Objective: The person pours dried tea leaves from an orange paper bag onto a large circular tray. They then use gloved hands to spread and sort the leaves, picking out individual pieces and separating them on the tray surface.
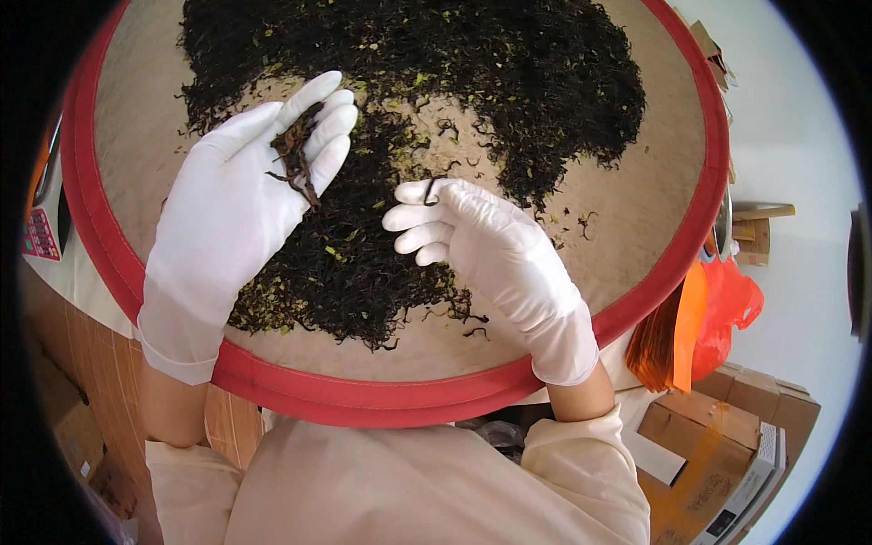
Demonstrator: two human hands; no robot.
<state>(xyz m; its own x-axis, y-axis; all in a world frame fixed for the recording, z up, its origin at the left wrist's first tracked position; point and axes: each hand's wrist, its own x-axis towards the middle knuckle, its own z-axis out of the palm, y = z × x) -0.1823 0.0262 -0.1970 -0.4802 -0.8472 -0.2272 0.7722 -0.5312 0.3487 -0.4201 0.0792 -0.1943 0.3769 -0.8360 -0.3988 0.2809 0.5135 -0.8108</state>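
A round, shallow tray (654, 225) with a red cloth rim lies before me, spread with dark twisted dried leaves (436, 41) that look like tea. Yellow-green bits are mixed among them. My left hand (225, 177), in a white glove, is turned palm up over the tray's left side. Several brown leaf pieces (294, 153) rest on its palm and fingers. To the right, my white-gloved right hand (490, 238) pinches one thin dark leaf strand (430, 192) between thumb and index finger, above the near heap (368, 272). Its other fingers are curled loosely.
Right of the tray hang a red plastic bag (729, 306) and a stack of orange sheets or bags (681, 334). Cardboard boxes (708, 436) stand below them at the lower right. A pale wall (804, 170) rises beyond. At the left edge sits an object with pink keys (42, 235).
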